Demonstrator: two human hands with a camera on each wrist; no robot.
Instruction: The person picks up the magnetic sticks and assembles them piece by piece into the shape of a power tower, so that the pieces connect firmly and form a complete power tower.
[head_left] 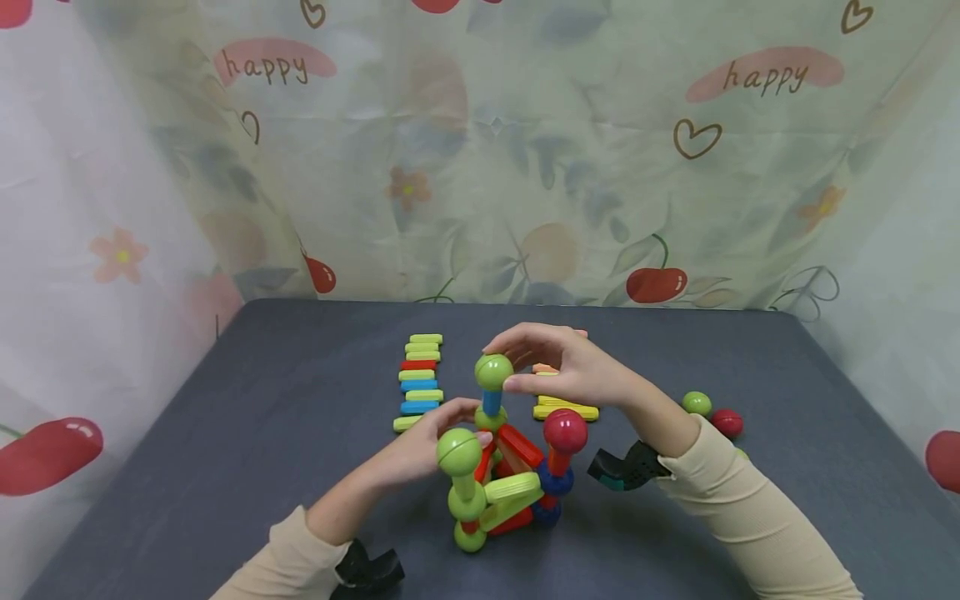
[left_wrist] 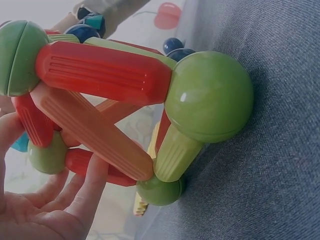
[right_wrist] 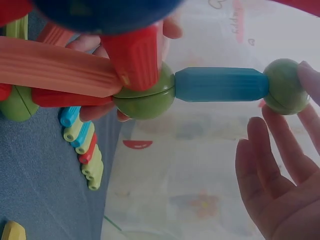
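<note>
A frame of glossy balls and ribbed rods, a ball-and-rod building toy, stands on the dark table. My right hand (head_left: 573,362) pinches a green ball (head_left: 493,371) between thumb and fingers. That ball tops an upright blue rod (right_wrist: 222,84), whose lower end meets another green ball (right_wrist: 145,97) at the frame's back corner. There my left hand (head_left: 427,442) holds the frame, fingers around the corner ball and beside the red rods (left_wrist: 105,72). Toward the front, a green ball (head_left: 459,452) and a red ball (head_left: 566,431) rise on short rods above the frame.
Loose green, blue and red rods (head_left: 418,385) lie in a column behind the left hand. Yellow and orange rods (head_left: 566,413) form another, partly hidden by the right hand. Loose green (head_left: 697,404) and red balls (head_left: 727,423) sit beyond the right forearm. A patterned curtain (head_left: 495,167) hangs behind the table.
</note>
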